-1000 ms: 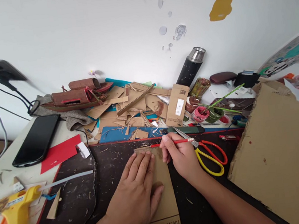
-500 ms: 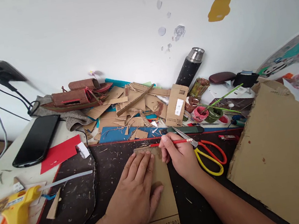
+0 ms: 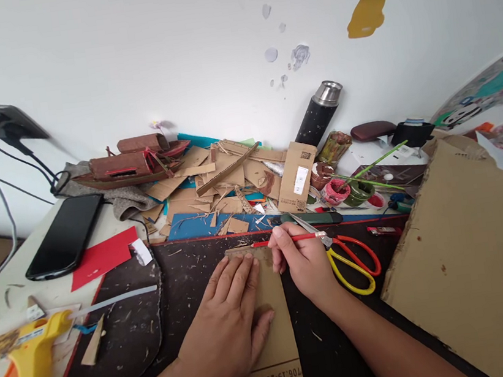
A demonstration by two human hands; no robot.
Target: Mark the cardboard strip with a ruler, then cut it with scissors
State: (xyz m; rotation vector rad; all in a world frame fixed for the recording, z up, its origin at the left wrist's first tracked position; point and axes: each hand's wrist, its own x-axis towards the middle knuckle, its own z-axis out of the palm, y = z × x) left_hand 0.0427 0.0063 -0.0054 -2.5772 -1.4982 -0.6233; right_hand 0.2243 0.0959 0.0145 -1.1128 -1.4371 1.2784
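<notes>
My left hand (image 3: 230, 309) lies flat with its fingers stretched out, pressing on a long strip of brown cardboard (image 3: 277, 333) with printed characters at its near end. In my right hand (image 3: 305, 265) a red pencil (image 3: 262, 244) is pinched, its tip pointing left over the strip's far end. Just right of that hand lies a pair of scissors (image 3: 356, 261) with red and yellow handles, blades partly behind the hand. A dark green utility knife (image 3: 324, 217) rests behind my right hand.
A yellow glue gun (image 3: 34, 371) and black phone (image 3: 65, 234) lie at left. Cardboard scraps (image 3: 226, 173), a brown model boat (image 3: 123, 165), a black flask (image 3: 318, 115) and paint jars (image 3: 336, 191) line the wall. A large cardboard sheet (image 3: 454, 248) stands at right.
Both hands, the pencil and the cardboard strip keep their places. Only the camera view has shifted slightly.
</notes>
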